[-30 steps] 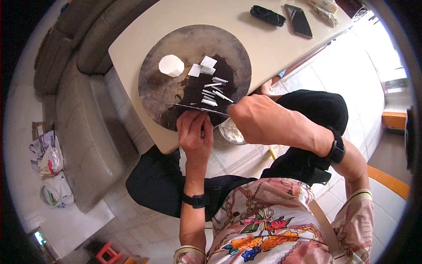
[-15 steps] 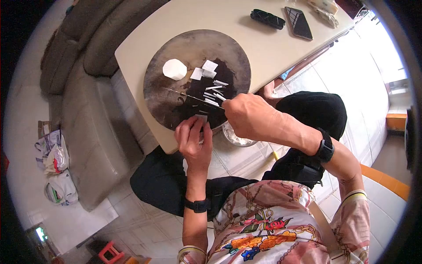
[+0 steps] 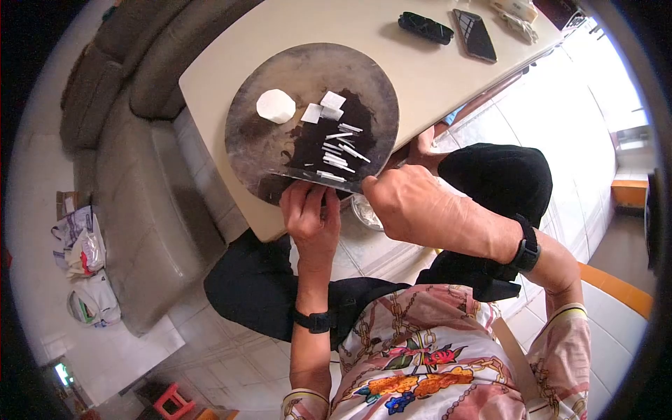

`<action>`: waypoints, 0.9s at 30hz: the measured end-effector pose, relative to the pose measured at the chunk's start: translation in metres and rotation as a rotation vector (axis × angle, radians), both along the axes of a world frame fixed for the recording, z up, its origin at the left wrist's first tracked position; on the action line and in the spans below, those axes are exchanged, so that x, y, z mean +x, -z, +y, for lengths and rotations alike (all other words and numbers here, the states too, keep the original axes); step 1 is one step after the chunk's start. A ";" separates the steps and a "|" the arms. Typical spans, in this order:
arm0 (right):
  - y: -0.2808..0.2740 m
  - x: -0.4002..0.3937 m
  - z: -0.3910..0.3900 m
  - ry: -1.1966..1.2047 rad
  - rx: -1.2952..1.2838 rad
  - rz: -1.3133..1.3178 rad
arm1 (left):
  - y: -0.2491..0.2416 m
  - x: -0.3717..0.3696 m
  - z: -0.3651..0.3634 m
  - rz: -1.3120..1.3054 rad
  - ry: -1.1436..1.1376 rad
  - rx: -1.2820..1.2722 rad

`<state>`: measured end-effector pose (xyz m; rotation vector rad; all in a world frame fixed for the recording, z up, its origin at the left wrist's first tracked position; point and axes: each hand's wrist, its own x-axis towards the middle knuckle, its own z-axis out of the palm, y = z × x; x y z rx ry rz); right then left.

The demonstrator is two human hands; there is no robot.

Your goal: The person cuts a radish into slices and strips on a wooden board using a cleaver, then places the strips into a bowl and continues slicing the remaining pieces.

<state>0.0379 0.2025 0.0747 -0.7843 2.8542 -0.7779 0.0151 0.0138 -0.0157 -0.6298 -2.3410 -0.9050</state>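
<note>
Knife (image 3: 316,179) — one, in right hand (image 3: 413,203); three white squares (image 3: 332,113), one block (image 3: 276,106)

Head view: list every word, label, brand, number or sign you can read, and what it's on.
No text can be read anywhere in this view.
Bags on the floor: coloured patches; any wording is too small and blurred.
Smartphone: dark screen, nothing readable.
Knife blade: no lettering I can make out.
Wristband on the right arm: no readable mark.
Shirt: flower and chain print, no readable words.

Obst.: knife (image 3: 320,179) btwn L hand (image 3: 308,215), strips (image 3: 337,161)
</note>
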 end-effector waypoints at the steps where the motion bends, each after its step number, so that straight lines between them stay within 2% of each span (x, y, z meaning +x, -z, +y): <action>1: -0.001 0.000 -0.001 0.008 0.032 -0.019 | 0.000 0.000 -0.001 0.000 0.002 -0.007; 9: -0.002 -0.002 0.000 -0.030 0.053 -0.008 | 0.003 0.001 -0.002 -0.003 -0.004 -0.033; 14: 0.008 -0.018 -0.020 -0.086 -0.021 0.128 | 0.003 0.006 -0.006 -0.044 -0.016 -0.085; 22: 0.000 -0.003 -0.013 -0.036 0.022 0.038 | 0.004 0.008 -0.006 -0.025 0.008 -0.067; 27: 0.005 -0.003 -0.021 -0.039 0.036 0.072 | 0.003 0.008 -0.007 -0.055 0.011 -0.068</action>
